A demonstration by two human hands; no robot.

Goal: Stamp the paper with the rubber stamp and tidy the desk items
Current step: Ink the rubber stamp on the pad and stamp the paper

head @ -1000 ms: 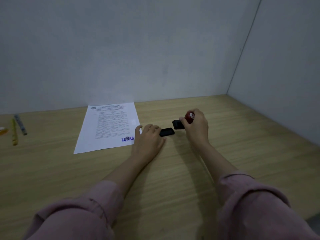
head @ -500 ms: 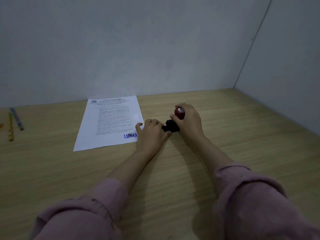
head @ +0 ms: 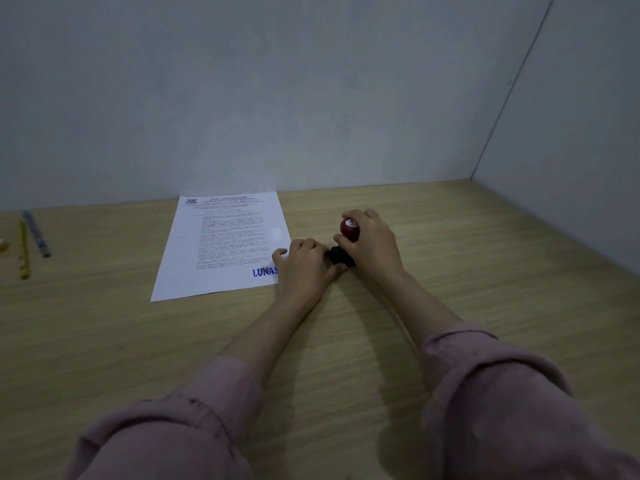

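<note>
Pale wooden desk (head: 450, 271): right hand (head: 372, 244) grips red-knobbed black rubber stamp (head: 349, 228), left hand (head: 304, 268) fingers curled beside its base; tilting could smear ink.

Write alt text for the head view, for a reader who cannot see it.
On a wooden desk, the right hand grips a red-knobbed stamp whose black base stands beside the left hand. Left of them lies a printed paper stamped LUNAS in blue; pens lie far left.
</note>
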